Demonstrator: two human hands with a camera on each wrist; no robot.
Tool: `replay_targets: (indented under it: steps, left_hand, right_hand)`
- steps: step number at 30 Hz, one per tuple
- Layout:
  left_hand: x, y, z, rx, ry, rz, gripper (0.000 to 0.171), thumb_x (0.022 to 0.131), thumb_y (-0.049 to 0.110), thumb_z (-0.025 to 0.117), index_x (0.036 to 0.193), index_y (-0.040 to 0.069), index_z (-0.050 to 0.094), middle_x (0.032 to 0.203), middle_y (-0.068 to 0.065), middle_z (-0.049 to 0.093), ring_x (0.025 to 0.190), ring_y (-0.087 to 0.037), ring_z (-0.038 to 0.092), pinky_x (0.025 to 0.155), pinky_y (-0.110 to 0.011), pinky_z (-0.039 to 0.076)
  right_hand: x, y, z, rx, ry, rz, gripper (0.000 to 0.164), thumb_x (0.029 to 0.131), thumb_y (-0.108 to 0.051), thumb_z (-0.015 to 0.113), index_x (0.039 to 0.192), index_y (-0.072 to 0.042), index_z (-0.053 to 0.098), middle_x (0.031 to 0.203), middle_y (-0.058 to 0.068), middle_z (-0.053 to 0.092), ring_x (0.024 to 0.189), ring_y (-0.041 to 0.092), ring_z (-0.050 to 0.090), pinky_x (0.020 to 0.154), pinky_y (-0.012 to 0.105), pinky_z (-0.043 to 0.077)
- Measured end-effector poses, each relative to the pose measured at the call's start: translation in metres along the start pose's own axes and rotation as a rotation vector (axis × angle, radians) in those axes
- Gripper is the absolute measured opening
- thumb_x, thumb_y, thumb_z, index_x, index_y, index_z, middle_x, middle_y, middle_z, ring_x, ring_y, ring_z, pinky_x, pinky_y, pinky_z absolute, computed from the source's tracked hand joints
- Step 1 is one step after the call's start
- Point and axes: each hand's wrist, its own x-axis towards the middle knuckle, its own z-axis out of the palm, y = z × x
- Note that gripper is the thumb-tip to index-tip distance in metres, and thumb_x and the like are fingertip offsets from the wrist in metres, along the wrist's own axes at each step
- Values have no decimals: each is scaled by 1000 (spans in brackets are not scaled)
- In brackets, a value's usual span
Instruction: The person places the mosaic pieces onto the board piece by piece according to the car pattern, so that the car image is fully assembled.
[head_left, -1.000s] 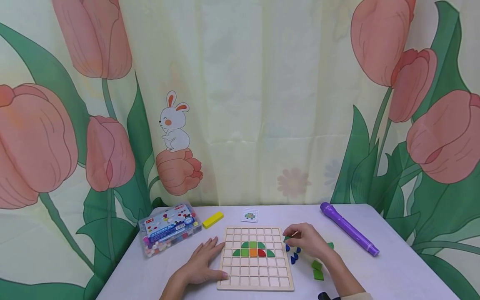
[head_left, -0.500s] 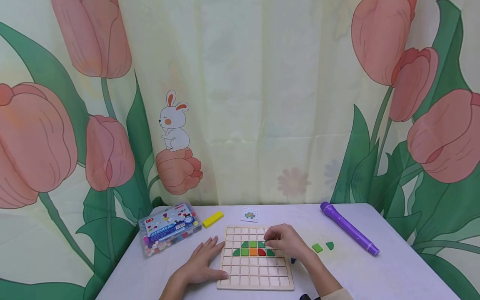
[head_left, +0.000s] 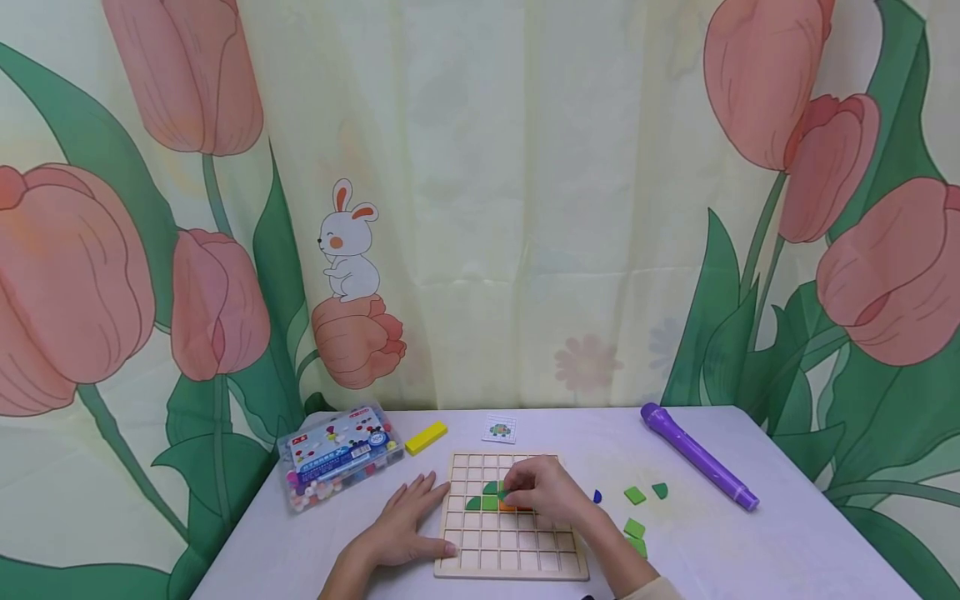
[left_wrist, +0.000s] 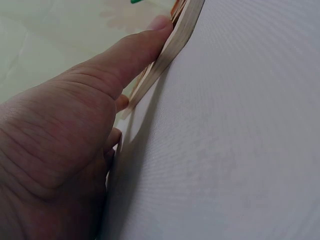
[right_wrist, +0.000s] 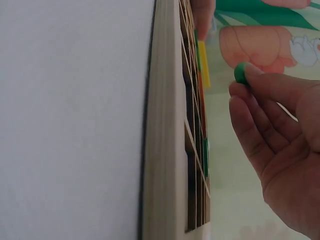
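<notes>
A wooden grid board [head_left: 510,568] lies on the white table, with dark green quarter-round tiles [head_left: 473,504], a light green square tile [head_left: 490,503] and an orange tile [head_left: 506,506] in its middle cells. My left hand [head_left: 405,529] is spread at the board's left side. Its thumb [left_wrist: 135,55] rests on the wooden rim in the left wrist view. Over the tiles, my right hand [head_left: 551,493] pinches a dark green tile [right_wrist: 240,73] with a rounded edge between thumb and fingertips. That hand hides the right part of the tile pattern in the head view.
Right of the board lie light green squares [head_left: 634,496], a dark green quarter-round piece [head_left: 660,491] and a blue piece [head_left: 597,496]. A purple stick [head_left: 699,457] is farther right. Behind the board are a small pattern card [head_left: 498,429], a yellow block [head_left: 426,438] and a bead box [head_left: 339,457].
My right hand has carried the dark green tile leftward, from beside the board's right edge to over its middle. The left hand has stayed in place.
</notes>
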Motion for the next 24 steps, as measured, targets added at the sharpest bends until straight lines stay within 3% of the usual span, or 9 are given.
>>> replay_targets:
  steps: [16, 24]
  left_hand:
    - [-1, 1, -1, 1, 2, 17, 101, 81, 70, 76, 161, 21, 40, 173, -17, 23, 161, -42, 13, 128, -69, 4]
    - [-2, 1, -2, -3, 5, 27, 101, 81, 70, 76, 161, 21, 40, 173, -17, 23, 161, -43, 13, 128, -69, 4]
  right_hand:
    - [10, -8, 22, 14, -26, -23, 6, 87, -5, 81, 91, -3, 77, 83, -2, 76, 73, 3, 62, 68, 18, 51]
    - [16, -10, 38, 17, -35, 0, 5, 87, -7, 82, 90, -8, 78, 81, -4, 76, 71, 2, 63, 67, 17, 53]
